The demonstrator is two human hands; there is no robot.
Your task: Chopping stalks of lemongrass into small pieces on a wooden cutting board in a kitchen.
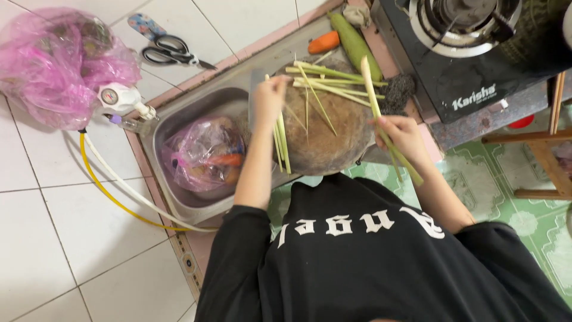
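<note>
- The left hand (271,95) is at the far-left edge of the round wooden chopping block (333,146). Its grip is closed on a few thin lemongrass strips (280,146) that hang down over the block's rim.
- A flat grey shape sits just behind that hand. I cannot tell whether it is a blade.
- The right hand (403,136) is at the block's right edge, with its grip clamped around one long lemongrass stalk (374,98). The stalk runs up across the other loose stalks (325,77) lying on the block.
- In my judgement the sorting goes best if each hand holds its stalks near the thick end. Peeled strips should stay on one side of the block and whole stalks on the other, so nothing slides into the sink.
- The steel sink (179,119) is just left of the block. It holds a clear pink plastic bag (205,155) with orange and green produce showing through.
- A second pink bag (53,65), knotted and full, lies on the white tiles. Its contents are too blurred to name.
- A carrot (323,42) and a green gourd (356,43) rest on the counter beyond the block, beside the gas stove (476,53). Scissors (170,52) lie on the tiles.
</note>
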